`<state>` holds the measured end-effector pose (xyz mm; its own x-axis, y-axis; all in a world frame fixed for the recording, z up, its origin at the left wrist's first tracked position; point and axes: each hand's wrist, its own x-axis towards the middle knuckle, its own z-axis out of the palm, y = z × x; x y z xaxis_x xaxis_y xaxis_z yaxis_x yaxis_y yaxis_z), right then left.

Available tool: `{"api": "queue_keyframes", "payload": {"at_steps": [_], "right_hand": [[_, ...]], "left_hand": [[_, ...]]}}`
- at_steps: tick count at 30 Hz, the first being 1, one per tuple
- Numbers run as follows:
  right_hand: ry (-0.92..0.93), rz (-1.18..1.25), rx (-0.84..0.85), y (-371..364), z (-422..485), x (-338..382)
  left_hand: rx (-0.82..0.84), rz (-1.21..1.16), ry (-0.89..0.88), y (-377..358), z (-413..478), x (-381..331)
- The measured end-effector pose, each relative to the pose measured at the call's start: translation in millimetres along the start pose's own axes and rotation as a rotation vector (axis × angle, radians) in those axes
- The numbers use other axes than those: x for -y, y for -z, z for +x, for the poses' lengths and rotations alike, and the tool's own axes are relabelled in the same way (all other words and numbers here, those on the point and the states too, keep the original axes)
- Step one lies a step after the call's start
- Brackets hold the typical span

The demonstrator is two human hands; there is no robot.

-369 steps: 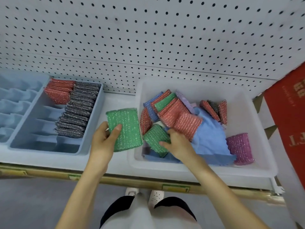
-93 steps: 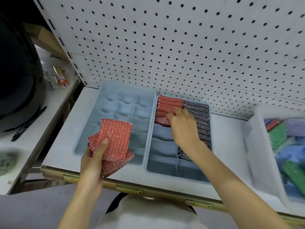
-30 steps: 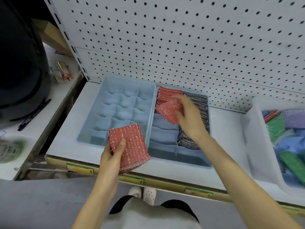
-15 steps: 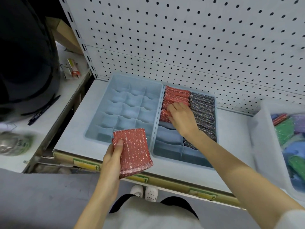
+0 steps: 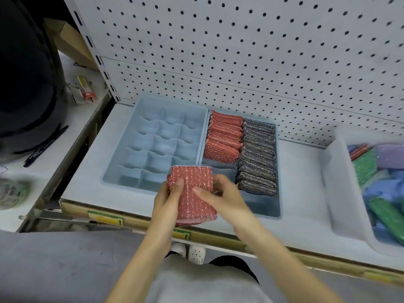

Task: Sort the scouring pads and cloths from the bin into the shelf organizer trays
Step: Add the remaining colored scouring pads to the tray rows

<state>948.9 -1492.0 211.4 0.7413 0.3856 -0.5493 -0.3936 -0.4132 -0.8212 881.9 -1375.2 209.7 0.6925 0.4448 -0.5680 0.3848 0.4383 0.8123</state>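
1. A red scouring pad [image 5: 190, 211] is held upright at the shelf's front edge, over the near wall where the two trays meet.
2. The left hand [image 5: 167, 200] grips the pad from 9 o'clock, with its thumb pressed flat on the pad's face.
3. The right hand [image 5: 225, 199], motion-blurred, pinches the pad from 3 o'clock. Its thumb lies on the face and its fingers curl at the right edge.
4. At 1 o'clock from the pad, the right tray [image 5: 260, 205] holds a row of red pads [image 5: 223, 136] standing on edge in its far left part. A longer row of dark grey pads [image 5: 258, 156] runs just beside them on the right.
5. At 11 o'clock lies the left tray [image 5: 153, 147], split into small compartments and touching the right tray.
6. At 3 o'clock, well apart, a pale bin [image 5: 336, 189] holds green pads [image 5: 365, 167] and a blue cloth [image 5: 380, 191].
7. Both trays and the bin sit on a white shelf [image 5: 91, 171] backed by a pegboard [image 5: 240, 51].
8. At 9 o'clock, a pen [image 5: 46, 145] lies on a side counter.
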Motion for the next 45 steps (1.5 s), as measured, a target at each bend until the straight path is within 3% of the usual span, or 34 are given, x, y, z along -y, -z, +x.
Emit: {"api": "queue_keyframes", "payload": {"at_steps": [4, 17, 20, 23, 27, 30, 34, 45], "right_hand": [[0.070, 0.095, -0.240, -1, 0, -8], [0.017, 0.259, -0.154, 24, 5, 1], [0.098, 0.256, -0.260, 45, 19, 12], [0.321, -0.028, -0.459, 65, 43, 20], [0.567, -0.720, -0.349, 62, 73, 9], [0.723, -1.074, -0.431, 58, 84, 6], [0.780, -1.189, -0.553, 60, 80, 4], [0.699, -1.259, -0.576, 49, 88, -1]], "left_hand": [[0.028, 0.004, -0.010, -6, 1, 1], [-0.008, 0.030, -0.041, 5, -1, 2], [-0.038, 0.021, -0.054, 11, -1, -1], [-0.093, -0.012, -0.043, 21, 0, -2], [-0.130, -0.039, -0.019, 31, 1, -1], [-0.139, -0.028, -0.019, 36, 2, 0], [-0.158, -0.049, -0.013, 41, 4, 0], [-0.146, -0.122, 0.012, 50, 4, 0]]}}
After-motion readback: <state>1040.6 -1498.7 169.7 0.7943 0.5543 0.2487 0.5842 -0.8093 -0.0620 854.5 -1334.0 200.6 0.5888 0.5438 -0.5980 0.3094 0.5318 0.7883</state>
